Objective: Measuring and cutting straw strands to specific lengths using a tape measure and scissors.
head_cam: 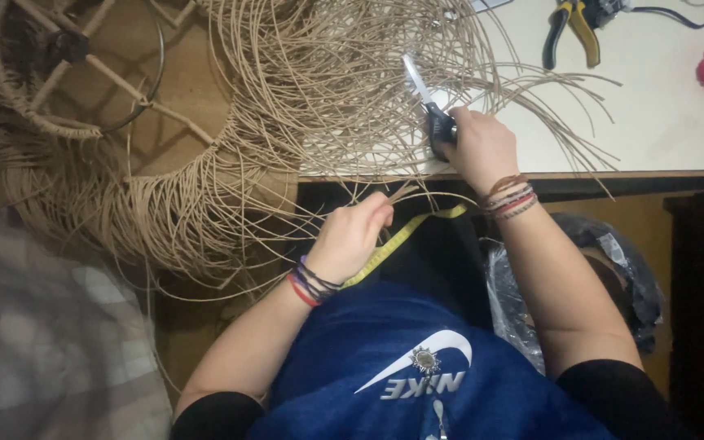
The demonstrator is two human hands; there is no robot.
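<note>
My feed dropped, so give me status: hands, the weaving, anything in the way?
Right hand grips scissors, blades open. Left hand pinches tan cords off the woven frame. Yellow tape measure hangs under the hands.

This looks like a small craft workshop for basket weaving: a half-woven wicker frame (pixel 124 138) with loose cane strands (pixel 344 90) fills the upper left of the frame, while pliers (pixel 572 28) lie on the pale bench (pixel 662 114) at upper right, with a yellow measuring tape (pixel 401 236) near the centre.

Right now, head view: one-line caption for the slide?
Right hand grips scissors over tan wicker strands; left hand pinches strand ends beside a yellow tape measure.
</note>
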